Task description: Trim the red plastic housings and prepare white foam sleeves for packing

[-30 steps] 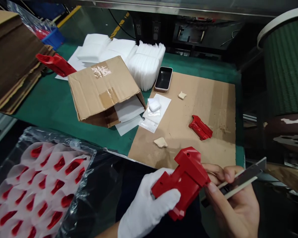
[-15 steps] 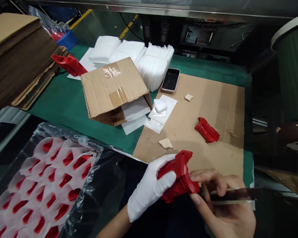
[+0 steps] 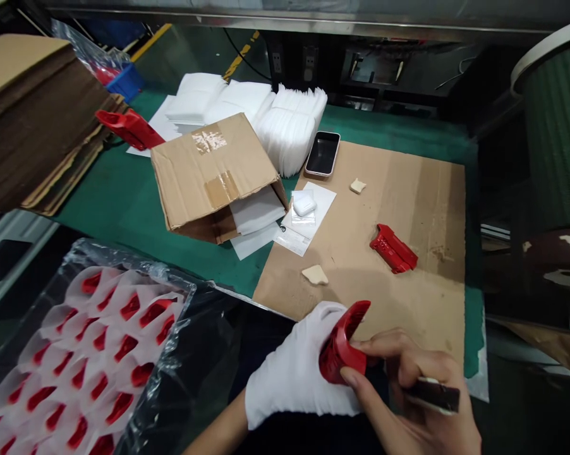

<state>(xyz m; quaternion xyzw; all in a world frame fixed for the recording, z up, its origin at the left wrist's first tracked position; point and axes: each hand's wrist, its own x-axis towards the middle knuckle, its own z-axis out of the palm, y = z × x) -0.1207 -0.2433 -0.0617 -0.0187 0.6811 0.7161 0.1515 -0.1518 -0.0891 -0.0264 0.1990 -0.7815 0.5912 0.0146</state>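
My left hand [image 3: 299,370], in a white glove, is wrapped round a red plastic part [image 3: 344,351]. The part is tilted, its curved end facing me, and the glove hides much of it. My bare right hand [image 3: 418,392] touches the part's right edge with thumb and index finger. Its other fingers are curled round a flat tool with a dark, pale-edged handle [image 3: 434,395]; its working end is hidden. Beyond my hands, a second red plastic part [image 3: 393,248] lies on a cardboard sheet [image 3: 422,303].
Pale scraps [image 3: 315,275] and a phone [image 3: 323,153] lie on the cardboard. An open carton [image 3: 213,177] stands in front of stacked white sheets [image 3: 289,129]. At left, a plastic-lined box [image 3: 171,278] holds several wrapped red parts. Stacked cardboard [image 3: 38,126] rises behind it.
My left hand has turned the red part so its curved end faces me more. The tool in my right hand has swung and now shows only a short length.
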